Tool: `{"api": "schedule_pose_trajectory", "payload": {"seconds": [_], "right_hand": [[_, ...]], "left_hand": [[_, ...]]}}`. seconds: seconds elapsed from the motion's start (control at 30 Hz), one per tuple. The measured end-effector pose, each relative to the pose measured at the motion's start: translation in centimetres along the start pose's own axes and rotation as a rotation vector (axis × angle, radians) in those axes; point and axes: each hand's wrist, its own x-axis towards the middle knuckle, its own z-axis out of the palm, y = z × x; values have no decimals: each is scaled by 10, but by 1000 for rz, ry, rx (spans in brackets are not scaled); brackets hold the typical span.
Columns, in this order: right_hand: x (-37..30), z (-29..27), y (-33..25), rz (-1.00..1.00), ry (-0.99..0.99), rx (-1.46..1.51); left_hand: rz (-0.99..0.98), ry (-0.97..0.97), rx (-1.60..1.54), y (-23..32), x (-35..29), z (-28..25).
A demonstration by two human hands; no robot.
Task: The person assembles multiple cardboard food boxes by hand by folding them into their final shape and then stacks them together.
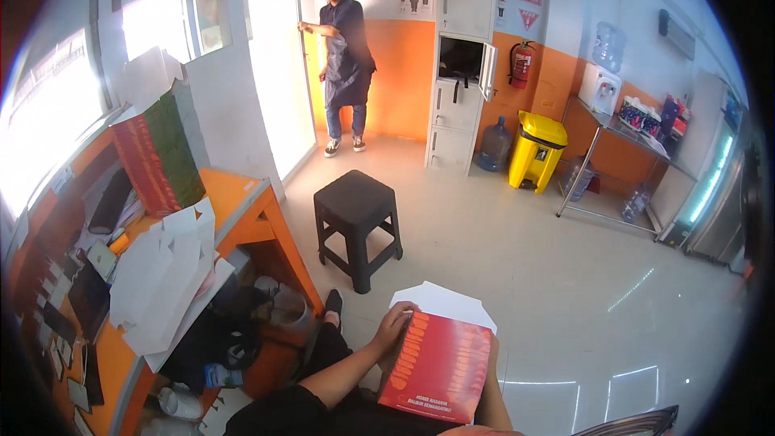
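With left hand point(394, 328) clamped on one side, right hand point(493, 352) opposite, holds red carton point(440, 367) just before body point(355, 417).
Points white flaps point(448, 303) away from body, nearer left hand; cannot tell right hand's mostly hidden grip.

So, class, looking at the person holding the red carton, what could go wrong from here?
The red carton, gripped at its upper left edge by the left hand, might crease if squeezed hard. The white card sheets appear to jut past the edge of the orange desk, so a bump could knock them down. The black stool stands beyond the person's shoe and might trip someone stepping forward.
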Motion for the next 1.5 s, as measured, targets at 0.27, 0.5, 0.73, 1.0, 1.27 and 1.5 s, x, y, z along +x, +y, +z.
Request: {"api": "schedule_pose_trajectory", "payload": {"seconds": [0.27,0.5,0.73,1.0,1.27,1.5], "right_hand": [[-39,28,-42,242,46,226],[-24,-4,3,269,-42,389],[-42,28,-53,77,22,0],[-39,21,-26,157,117,89],[-51,16,-22,38,186,42],[-54,23,-26,32,202,133]], "left_hand": [[-485,-227,-286,8,-13,7],[-416,-272,-279,-30,-13,7],[-441,-327,-431,-28,7,-5],[-678,-73,-595,-38,-12,-1],[-663,-128,-481,-34,1,2],[-646,-180,-547,-28,3,1]]}}
